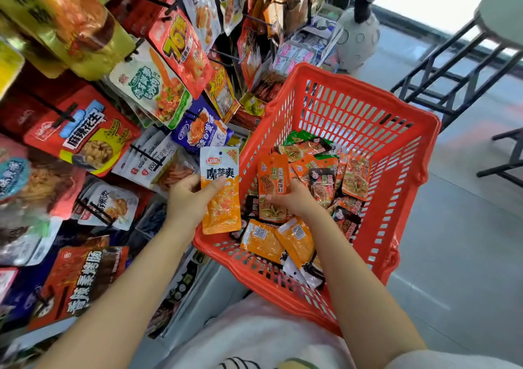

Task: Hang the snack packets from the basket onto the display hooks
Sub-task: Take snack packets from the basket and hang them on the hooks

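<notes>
Sorting is the step in hand, judged from the head view, the only one here. The left hand [188, 198] holds a white-and-orange packet [220, 190] upright over the near left corner of the red basket [353, 91], thumb curled across its front and fingers behind it, so the hand is clamped on that packet. The right hand [291, 198] reaches down into the basket and pinches a small orange packet [273, 174] by its lower part, lifting it clear of the heap of loose snack packets [325, 176] that covers the basket floor. Many packets remain there, so the task looks far from finished. To the left stands the display rack, its black hooks [147, 153] already carrying hanging packets [181, 48]; a stool [501, 17] stands well apart at the upper right. The next move probably calls for matching one held packet to the hook that carries its kind, then turning it so the hole at its top edge meets the hook tip and sliding it on. Whether either hole is free of the fingers cannot be told.
</notes>
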Demonstrator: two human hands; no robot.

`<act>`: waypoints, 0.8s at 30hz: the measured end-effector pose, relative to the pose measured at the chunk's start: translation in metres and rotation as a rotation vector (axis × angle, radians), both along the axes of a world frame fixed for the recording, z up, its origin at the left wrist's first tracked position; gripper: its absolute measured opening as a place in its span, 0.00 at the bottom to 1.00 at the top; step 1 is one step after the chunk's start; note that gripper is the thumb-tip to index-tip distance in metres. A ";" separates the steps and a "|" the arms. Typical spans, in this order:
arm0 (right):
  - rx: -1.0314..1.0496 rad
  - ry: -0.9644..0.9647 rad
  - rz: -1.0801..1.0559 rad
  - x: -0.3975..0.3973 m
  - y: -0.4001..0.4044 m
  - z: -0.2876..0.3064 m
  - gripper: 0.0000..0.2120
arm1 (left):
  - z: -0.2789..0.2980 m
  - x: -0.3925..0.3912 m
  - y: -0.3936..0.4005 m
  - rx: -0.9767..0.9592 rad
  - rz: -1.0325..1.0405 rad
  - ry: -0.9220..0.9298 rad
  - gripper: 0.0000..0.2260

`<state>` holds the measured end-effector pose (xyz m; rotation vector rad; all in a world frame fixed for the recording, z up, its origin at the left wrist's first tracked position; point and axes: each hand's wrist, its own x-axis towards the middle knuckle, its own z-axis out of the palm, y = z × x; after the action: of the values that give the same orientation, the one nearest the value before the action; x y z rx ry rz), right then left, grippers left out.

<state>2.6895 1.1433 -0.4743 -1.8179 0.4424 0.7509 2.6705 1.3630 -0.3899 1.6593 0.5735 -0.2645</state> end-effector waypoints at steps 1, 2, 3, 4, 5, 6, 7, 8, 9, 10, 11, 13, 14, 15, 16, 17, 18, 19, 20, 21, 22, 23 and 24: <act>-0.017 -0.002 0.031 -0.001 0.000 0.001 0.22 | 0.000 -0.001 0.000 -0.004 0.006 -0.002 0.04; -0.047 -0.028 0.067 -0.002 0.000 0.001 0.23 | -0.001 -0.001 0.000 -0.005 0.009 -0.003 0.04; -0.089 -0.051 0.108 -0.003 -0.001 0.000 0.26 | -0.001 -0.002 0.000 -0.005 0.010 -0.007 0.04; -0.107 -0.067 0.136 -0.002 -0.005 -0.013 0.32 | -0.001 -0.002 0.001 -0.005 0.010 -0.012 0.04; -0.115 -0.054 0.157 -0.001 -0.008 -0.016 0.39 | -0.002 -0.003 0.001 -0.008 0.013 -0.015 0.05; -0.107 -0.039 0.169 0.000 -0.009 -0.007 0.42 | -0.003 -0.003 0.001 -0.009 0.016 -0.017 0.05; -0.097 -0.027 0.169 0.000 -0.011 -0.001 0.40 | -0.004 -0.003 0.000 -0.007 0.019 -0.019 0.05; -0.072 -0.018 0.156 0.001 -0.012 0.004 0.36 | -0.004 -0.004 0.000 -0.003 0.023 -0.021 0.05; -0.038 -0.002 0.141 0.002 -0.013 0.006 0.33 | -0.004 -0.004 -0.001 0.003 0.026 -0.022 0.05; -0.006 0.021 0.131 0.002 -0.014 0.006 0.33 | -0.004 -0.004 -0.001 0.010 0.028 -0.023 0.05; 0.012 0.033 0.129 0.002 -0.014 0.005 0.33 | -0.004 -0.004 -0.002 0.016 0.029 -0.024 0.05; 0.030 0.043 0.135 0.002 -0.013 0.005 0.35 | -0.004 -0.005 -0.002 0.024 0.030 -0.026 0.04; 0.028 0.044 0.141 0.002 -0.013 0.001 0.39 | -0.003 -0.005 -0.002 0.025 0.029 -0.026 0.04; 0.026 0.045 0.158 0.001 -0.012 0.002 0.42 | -0.002 -0.005 -0.003 0.027 0.028 -0.024 0.04; 0.025 0.032 0.157 0.000 -0.011 0.004 0.41 | -0.001 -0.005 -0.003 0.028 0.028 -0.022 0.04; 0.014 0.010 0.154 -0.001 -0.011 0.005 0.37 | -0.001 -0.005 -0.003 0.029 0.029 -0.020 0.04; 0.013 -0.009 0.132 -0.003 -0.011 0.007 0.34 | -0.001 -0.005 -0.003 0.030 0.029 -0.019 0.03; -0.007 -0.032 0.115 -0.004 -0.011 0.009 0.32 | 0.000 -0.005 -0.003 0.030 0.027 -0.021 0.03; -0.015 -0.042 0.084 -0.005 -0.012 0.009 0.30 | 0.001 -0.005 -0.003 0.033 0.024 -0.022 0.03; -0.020 -0.079 0.052 -0.006 -0.014 0.013 0.26 | 0.001 -0.005 -0.003 0.033 0.024 -0.025 0.03; 0.003 -0.109 0.009 -0.006 -0.017 0.018 0.22 | 0.002 -0.005 -0.002 0.033 0.024 -0.028 0.03; 0.015 -0.143 -0.038 -0.007 -0.021 0.025 0.20 | 0.004 -0.004 -0.002 0.034 0.023 -0.034 0.03; 0.045 -0.166 -0.108 -0.006 -0.026 0.032 0.21 | 0.006 -0.003 -0.002 0.042 0.021 -0.044 0.03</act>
<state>2.6833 1.1176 -0.4427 -1.7827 0.4073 0.5276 2.6671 1.3612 -0.3835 1.6944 0.5662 -0.2014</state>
